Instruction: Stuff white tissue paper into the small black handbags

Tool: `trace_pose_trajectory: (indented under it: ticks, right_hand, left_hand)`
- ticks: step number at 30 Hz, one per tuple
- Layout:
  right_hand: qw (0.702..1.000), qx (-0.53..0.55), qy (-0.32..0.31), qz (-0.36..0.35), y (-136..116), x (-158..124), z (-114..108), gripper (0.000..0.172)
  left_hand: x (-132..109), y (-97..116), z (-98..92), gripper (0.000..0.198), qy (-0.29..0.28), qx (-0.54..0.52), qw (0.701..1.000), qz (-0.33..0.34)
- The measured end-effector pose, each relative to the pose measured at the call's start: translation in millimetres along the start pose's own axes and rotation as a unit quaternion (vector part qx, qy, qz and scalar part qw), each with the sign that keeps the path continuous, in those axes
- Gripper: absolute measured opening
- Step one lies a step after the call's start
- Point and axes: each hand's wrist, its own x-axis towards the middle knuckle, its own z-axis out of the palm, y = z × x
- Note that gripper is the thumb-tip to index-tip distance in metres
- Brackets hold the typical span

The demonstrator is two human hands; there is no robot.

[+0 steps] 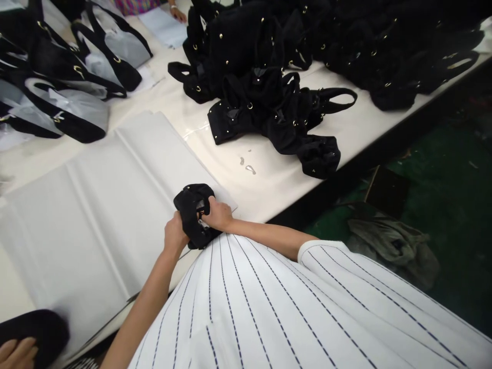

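So, moving left to right: at nine o'clock from the frame's centre, black handbags with gold rings (pixel 65 66) lie in overlapping rows, their openings showing grey-white plastic, on a white worktable (pixel 269 189). At seven o'clock, a co-worker's hand (pixel 15 353) rests at the bottom edge on a blurred black piece (pixel 38 333). At eleven o'clock, another person's hand (pixel 177 14), wearing a bracelet, reaches in at the far edge beside a pale blue sheet (pixel 163 28). A large creased white sheet (pixel 96 220) spreads over the table left of centre. At six o'clock, the person's left hand (pixel 176 234) and right hand (pixel 218 214) meet over the sheet's right corner, both clenched around a bunched black fabric bag (pixel 192 215). The left fingers curl around its lower left side, the right fingers press over its top, and a small metal fitting glints between them. Just below the bag is the chest of a white sweater with navy pinstripes (pixel 269 302). At twelve o'clock, a heap of black bags with gold studs (pixel 265 113) sits near small clear drops (pixel 246 164) on the table. At one o'clock lies a larger black pile (pixel 384 56). Past the table's edge, at three o'clock, is a green floor (pixel 449 169), holding a dark flat board (pixel 386 190) and a crumpled grey cloth (pixel 392 246).
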Motion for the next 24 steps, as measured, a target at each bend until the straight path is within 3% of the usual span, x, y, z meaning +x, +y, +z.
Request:
trace_pose_trajectory:
  ticks: [5,11,15,18,24]
  right_hand:
    - [0.998,0.022,-0.037,-0.041,6.8,5.0,-1.7,0.038]
    - [0.970,0.178,-0.156,-0.055,24.0,8.1,-18.3,0.072]
    - [0.980,0.140,-0.125,-0.069,27.7,10.3,-7.3,0.068]
    - [0.984,0.126,-0.104,-0.065,27.3,12.0,2.8,0.058]
    - [0.984,0.142,-0.101,-0.037,32.9,15.2,-1.7,0.055]
  left_hand:
    - [-1.1,-3.7,6.8,0.039,0.046,-0.065,0.995,-0.055]
    - [-5.3,0.2,0.8,0.037,0.086,-0.134,0.987,-0.030]
    - [-0.9,-0.9,0.2,0.036,0.062,-0.089,0.993,-0.043]
    - [-0.3,-3.5,3.9,0.035,0.086,-0.080,0.991,-0.057]
    - [-8.5,4.3,2.5,0.033,0.149,-0.210,0.957,-0.134]
